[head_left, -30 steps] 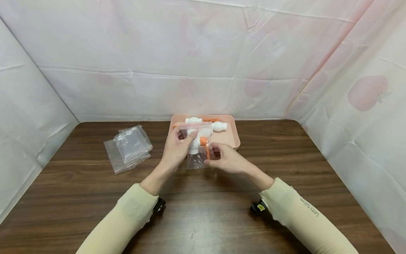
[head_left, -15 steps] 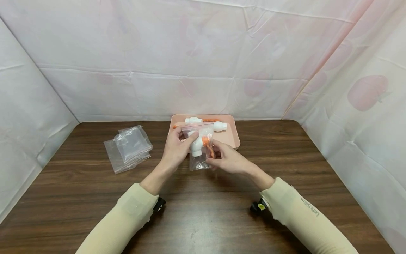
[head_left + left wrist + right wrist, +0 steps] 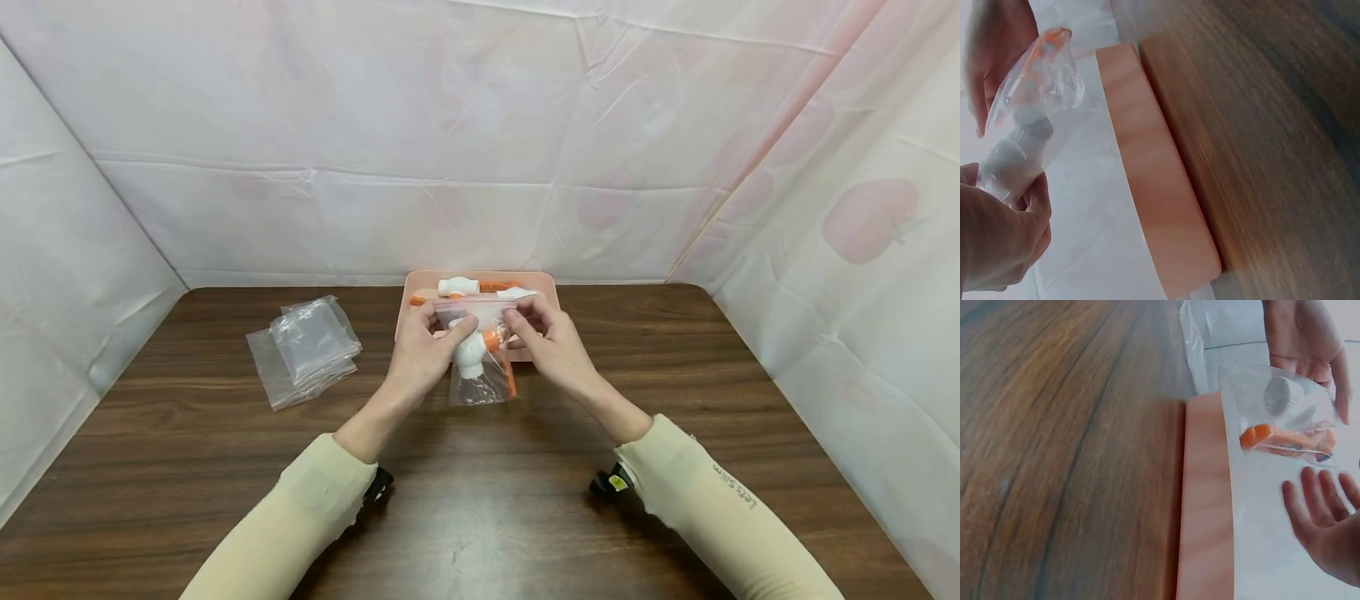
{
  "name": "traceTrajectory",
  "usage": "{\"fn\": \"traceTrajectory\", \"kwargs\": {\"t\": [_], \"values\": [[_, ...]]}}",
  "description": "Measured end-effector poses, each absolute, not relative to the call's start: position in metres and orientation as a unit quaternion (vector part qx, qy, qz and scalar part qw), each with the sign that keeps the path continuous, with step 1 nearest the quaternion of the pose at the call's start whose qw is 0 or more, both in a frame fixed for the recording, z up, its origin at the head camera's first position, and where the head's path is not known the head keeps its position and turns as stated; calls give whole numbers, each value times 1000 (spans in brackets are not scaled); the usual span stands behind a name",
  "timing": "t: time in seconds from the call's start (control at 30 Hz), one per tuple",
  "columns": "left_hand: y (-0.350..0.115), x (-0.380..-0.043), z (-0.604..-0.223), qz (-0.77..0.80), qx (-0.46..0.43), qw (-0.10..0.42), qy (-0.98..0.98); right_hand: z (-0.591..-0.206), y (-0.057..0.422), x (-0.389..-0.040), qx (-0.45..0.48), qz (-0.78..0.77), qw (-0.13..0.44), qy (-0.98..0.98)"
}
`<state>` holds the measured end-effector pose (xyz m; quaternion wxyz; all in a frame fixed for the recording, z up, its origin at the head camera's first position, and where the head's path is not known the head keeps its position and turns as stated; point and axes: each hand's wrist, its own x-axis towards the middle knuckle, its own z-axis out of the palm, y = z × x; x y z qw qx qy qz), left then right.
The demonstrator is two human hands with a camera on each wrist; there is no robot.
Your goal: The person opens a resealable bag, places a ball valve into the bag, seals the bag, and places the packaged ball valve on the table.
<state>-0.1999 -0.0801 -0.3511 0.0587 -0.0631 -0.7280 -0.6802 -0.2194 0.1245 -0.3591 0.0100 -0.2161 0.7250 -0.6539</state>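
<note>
A clear zip bag (image 3: 480, 396) hangs upright in front of the pink tray, holding a white ball valve (image 3: 470, 357) with an orange handle (image 3: 510, 379). My left hand (image 3: 422, 343) grips the bag's left side, its thumb over the valve through the plastic. At the bag's upper right corner, by the zip strip, my right hand (image 3: 553, 343) pinches the edge between thumb and forefinger. In the right wrist view the other fingers (image 3: 1310, 487) of this hand are spread. The left wrist view shows the valve body (image 3: 1013, 162) inside the bag, just above my left fingers.
Behind the bag, the pink tray (image 3: 551, 292) holds more white valves (image 3: 458, 286) with orange handles. Several flat clear bags (image 3: 307, 346) lie piled on the brown table (image 3: 480, 517) to the left. Pale curtains (image 3: 360, 225) enclose the back and sides.
My right hand has moved up from the bag's lower right side to its top right corner. The bag and valve have shifted slightly right and down, while my left hand keeps its hold.
</note>
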Motion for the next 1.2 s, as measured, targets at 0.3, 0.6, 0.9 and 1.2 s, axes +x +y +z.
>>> {"fn": "traceTrajectory", "kwargs": {"t": [0.3,0.6,0.9,1.2], "values": [[-79,-197,-352,-688,-76,31,-721,-358,126,-218,-216,-675,-24,705],[-78,-196,-354,-720,-86,24,-688,-355,127,-217,-190,-726,-1,661],[-79,-195,-354,-765,-92,27,-637,-356,129,-218,-179,-732,-7,657],[-75,-195,-352,-747,-63,68,-659,-358,129,-218,-191,-745,-2,639]]}}
